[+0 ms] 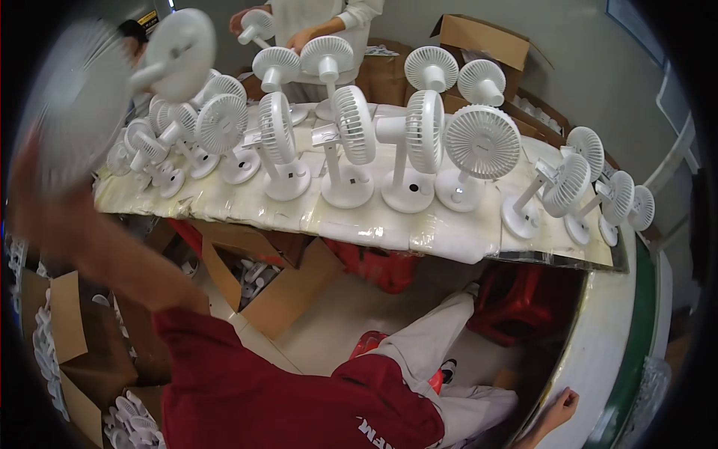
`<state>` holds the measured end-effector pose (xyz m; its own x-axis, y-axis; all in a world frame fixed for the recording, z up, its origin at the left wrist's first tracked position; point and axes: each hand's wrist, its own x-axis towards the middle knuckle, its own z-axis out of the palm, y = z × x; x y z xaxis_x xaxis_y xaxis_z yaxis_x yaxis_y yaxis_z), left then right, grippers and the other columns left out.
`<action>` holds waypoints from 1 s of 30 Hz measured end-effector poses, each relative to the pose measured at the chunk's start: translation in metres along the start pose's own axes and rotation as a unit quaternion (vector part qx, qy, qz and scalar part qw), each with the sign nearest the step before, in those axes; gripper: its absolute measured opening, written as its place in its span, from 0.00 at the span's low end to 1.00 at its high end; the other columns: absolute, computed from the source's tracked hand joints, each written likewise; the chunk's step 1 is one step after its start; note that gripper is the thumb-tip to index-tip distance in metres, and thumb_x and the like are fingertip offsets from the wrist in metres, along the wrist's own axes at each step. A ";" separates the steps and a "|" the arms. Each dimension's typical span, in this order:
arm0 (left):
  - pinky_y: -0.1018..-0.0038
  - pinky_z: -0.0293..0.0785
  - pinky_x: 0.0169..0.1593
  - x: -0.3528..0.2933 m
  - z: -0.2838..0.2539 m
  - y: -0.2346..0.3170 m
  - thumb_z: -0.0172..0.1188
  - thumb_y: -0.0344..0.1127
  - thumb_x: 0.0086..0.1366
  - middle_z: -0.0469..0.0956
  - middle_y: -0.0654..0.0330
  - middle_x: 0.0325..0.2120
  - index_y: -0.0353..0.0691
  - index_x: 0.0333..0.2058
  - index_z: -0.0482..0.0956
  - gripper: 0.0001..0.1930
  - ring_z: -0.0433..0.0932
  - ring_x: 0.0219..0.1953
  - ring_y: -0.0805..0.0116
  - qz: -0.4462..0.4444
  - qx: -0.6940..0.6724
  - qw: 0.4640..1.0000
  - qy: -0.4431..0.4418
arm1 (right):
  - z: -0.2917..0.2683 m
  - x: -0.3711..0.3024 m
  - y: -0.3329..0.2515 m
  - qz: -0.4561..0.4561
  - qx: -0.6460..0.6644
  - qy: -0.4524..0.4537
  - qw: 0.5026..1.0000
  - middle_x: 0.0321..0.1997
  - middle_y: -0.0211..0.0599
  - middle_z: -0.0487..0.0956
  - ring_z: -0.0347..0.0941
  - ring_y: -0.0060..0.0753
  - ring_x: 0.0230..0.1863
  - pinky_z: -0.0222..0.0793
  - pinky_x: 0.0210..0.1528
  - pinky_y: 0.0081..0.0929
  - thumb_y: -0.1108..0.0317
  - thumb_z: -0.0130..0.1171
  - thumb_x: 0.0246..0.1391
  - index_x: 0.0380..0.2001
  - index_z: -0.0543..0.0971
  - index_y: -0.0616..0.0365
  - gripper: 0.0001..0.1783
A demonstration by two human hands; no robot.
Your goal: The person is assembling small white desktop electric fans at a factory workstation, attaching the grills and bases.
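Fans, white, small and on round bases, stand crowded along a long table (419, 232) wrapped in pale plastic film; the row (389, 150) runs from a dense cluster at the left end to a looser group at the right.

Largest first — the table edge, sagging film and all, with open cardboard boxes (67, 329) of white fan parts on the floor below it and a red stool (516, 299) beneath its right half.

Next, the raised left arm, sleeved in dark red, blurred as it lifts one fan (176, 52) above the left cluster. The left hand (45, 194) is too smeared to read; whether its fingers are wrapped, pinching or loose on the stem cannot be told.

Then the right hand (559, 410) at the lower right, resting on the white rim of the curved bench with fingers loosely curled and nothing in them.

Smallest — a second person's hands (299, 34) at the far side, holding fans of their own.

Risk, as a judgement: the lifted fan travels directly over the tightly packed left cluster (172, 142), where heads already lean against each other. A low pass or a slack hold could knock one over, and neighbours standing so close would likely topple in a chain — some off the near edge into the boxes.
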<state>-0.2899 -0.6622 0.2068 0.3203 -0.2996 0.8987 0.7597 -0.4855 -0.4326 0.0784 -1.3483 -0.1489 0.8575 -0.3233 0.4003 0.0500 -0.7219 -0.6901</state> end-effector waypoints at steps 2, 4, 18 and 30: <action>0.63 0.82 0.43 0.037 0.084 0.046 0.68 0.32 0.51 0.83 0.50 0.41 0.29 0.43 0.82 0.20 0.83 0.37 0.57 -0.313 -0.328 0.889 0.059 | -0.002 -0.007 -0.009 -0.015 -0.002 0.017 1.000 0.26 0.34 0.72 0.63 0.28 0.29 0.64 0.38 0.23 0.62 0.54 0.64 0.30 0.74 0.64 0.14; 0.71 0.78 0.43 0.090 0.131 0.084 0.68 0.32 0.51 0.81 0.52 0.44 0.44 0.49 0.81 0.23 0.80 0.39 0.60 -0.374 -0.550 0.742 0.080 | -0.001 -0.009 -0.007 -0.015 0.006 0.021 1.000 0.26 0.33 0.72 0.62 0.27 0.28 0.63 0.37 0.23 0.63 0.54 0.64 0.30 0.74 0.64 0.14; 0.76 0.70 0.36 0.022 0.315 0.195 0.64 0.33 0.50 0.79 0.59 0.33 0.42 0.49 0.78 0.24 0.73 0.30 0.67 -0.397 -0.567 0.661 -0.289 | -0.009 -0.029 -0.020 -0.009 -0.010 0.013 1.000 0.26 0.34 0.72 0.63 0.28 0.28 0.65 0.36 0.24 0.64 0.54 0.63 0.30 0.74 0.64 0.13; 0.69 0.73 0.47 -0.021 0.339 0.200 0.62 0.33 0.50 0.77 0.55 0.41 0.44 0.50 0.76 0.25 0.74 0.41 0.61 -0.150 -0.528 0.607 -0.574 | -0.009 -0.039 -0.035 0.021 -0.023 0.002 1.000 0.28 0.36 0.74 0.64 0.30 0.29 0.66 0.38 0.25 0.65 0.53 0.64 0.31 0.74 0.65 0.13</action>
<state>0.0472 -0.4742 0.1264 0.9014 0.4087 0.1432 0.2889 -0.8139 0.5041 0.0384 -1.3155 -0.1349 0.8561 -0.3567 0.3740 -0.0100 -0.7350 -0.6780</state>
